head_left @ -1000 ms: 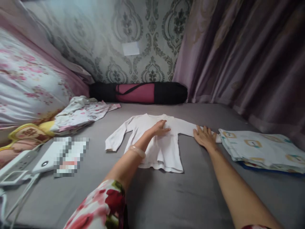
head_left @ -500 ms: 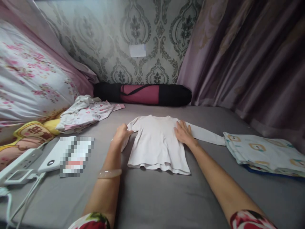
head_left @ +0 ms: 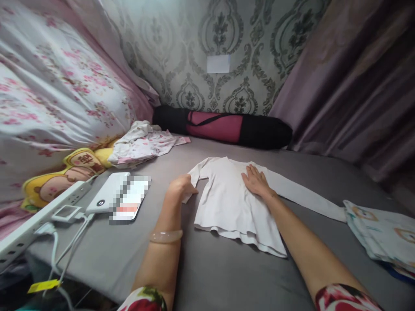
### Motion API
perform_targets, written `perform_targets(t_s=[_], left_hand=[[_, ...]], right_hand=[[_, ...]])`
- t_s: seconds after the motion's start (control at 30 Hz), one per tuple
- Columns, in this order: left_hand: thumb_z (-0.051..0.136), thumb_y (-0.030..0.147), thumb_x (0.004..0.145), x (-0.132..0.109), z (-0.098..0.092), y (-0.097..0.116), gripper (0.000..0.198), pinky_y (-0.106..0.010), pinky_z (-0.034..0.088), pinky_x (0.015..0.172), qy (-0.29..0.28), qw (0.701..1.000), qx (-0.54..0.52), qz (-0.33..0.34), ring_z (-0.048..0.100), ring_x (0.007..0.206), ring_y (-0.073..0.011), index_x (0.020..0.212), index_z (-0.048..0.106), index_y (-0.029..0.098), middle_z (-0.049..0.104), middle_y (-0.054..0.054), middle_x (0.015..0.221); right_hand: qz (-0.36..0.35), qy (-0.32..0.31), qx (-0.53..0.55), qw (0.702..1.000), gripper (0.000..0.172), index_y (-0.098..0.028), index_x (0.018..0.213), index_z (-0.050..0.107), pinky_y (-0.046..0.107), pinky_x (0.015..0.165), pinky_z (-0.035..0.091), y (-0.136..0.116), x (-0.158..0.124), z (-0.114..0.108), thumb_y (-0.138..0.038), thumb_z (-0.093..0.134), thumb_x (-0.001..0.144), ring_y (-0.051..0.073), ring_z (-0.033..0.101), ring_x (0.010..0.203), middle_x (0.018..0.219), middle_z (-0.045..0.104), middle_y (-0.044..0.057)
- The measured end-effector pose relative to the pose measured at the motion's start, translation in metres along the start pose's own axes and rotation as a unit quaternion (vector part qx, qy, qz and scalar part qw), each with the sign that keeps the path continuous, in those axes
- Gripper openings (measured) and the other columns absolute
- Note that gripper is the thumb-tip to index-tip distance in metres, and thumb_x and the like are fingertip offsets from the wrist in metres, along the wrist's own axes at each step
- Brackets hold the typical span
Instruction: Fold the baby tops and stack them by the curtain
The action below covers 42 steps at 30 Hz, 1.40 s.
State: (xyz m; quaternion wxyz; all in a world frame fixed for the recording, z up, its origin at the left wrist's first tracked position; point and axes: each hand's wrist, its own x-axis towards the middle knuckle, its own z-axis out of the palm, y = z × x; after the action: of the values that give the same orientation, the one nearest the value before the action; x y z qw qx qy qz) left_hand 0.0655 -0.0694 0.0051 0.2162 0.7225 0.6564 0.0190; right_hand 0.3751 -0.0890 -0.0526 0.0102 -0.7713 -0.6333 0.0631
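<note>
A white long-sleeved shirt (head_left: 231, 198) lies spread on the grey bed sheet, its neckline toward the wall and its hem toward me. My left hand (head_left: 182, 187) is closed on the shirt's left sleeve, whose end hangs partly hidden behind the fingers. My right hand (head_left: 257, 180) rests flat on the upper right of the shirt, fingers stretched toward the neckline. The right sleeve reaches out to the right, its cuff meeting a folded patterned cloth (head_left: 372, 233).
At the left are a power strip (head_left: 69, 201) with cables, a white power bank (head_left: 105, 194) and a phone-like blurred item (head_left: 132, 198). Behind them lie a yellow plush (head_left: 45, 185) and crumpled clothes (head_left: 145, 144). A black and pink long bag (head_left: 217, 127) lies along the wall.
My view has turned left, so the scene sits further right. My right hand has shifted toward the middle of the shirt's upper part; my left hand keeps hold of the sleeve.
</note>
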Motion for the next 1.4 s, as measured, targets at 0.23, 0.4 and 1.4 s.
perform_targets(t_s=[0.23,0.4,1.4], left_hand=[[0.063,0.015,0.054,0.000,-0.009,0.000,0.017,-0.029,0.049,0.061,-0.132,0.990,0.046,-0.017,0.069,0.073,-0.0270,0.070,0.065,0.021,0.067,-0.005,0.058],[0.057,0.021,0.065,-0.003,-0.022,-0.007,0.009,-0.024,0.046,0.058,-0.115,0.993,0.009,-0.018,0.067,0.070,-0.0212,0.071,0.064,0.019,0.068,-0.004,0.063],[0.031,0.030,0.098,0.040,-0.015,-0.070,0.031,-0.037,0.049,0.077,0.314,0.936,0.044,-0.151,0.066,0.094,-0.0289,0.119,0.052,0.019,0.061,-0.015,0.108]], right_hand=[[-0.014,0.043,-0.002,0.999,0.058,-0.006,0.147,0.033,0.047,0.117,0.010,-0.037,0.011,-0.012,-0.035,0.028,0.097,0.025,0.016,0.146,0.158,0.022,0.017],[-0.139,0.002,0.081,0.987,0.056,-0.009,0.148,0.031,0.044,0.118,0.010,-0.098,0.019,-0.012,-0.033,0.028,0.098,0.022,0.016,0.147,0.159,0.023,0.014],[-0.128,0.016,0.080,0.988,0.062,-0.015,0.153,0.024,0.045,0.118,0.005,-0.151,0.031,0.012,-0.042,0.015,0.099,0.022,0.012,0.147,0.160,0.020,0.005]])
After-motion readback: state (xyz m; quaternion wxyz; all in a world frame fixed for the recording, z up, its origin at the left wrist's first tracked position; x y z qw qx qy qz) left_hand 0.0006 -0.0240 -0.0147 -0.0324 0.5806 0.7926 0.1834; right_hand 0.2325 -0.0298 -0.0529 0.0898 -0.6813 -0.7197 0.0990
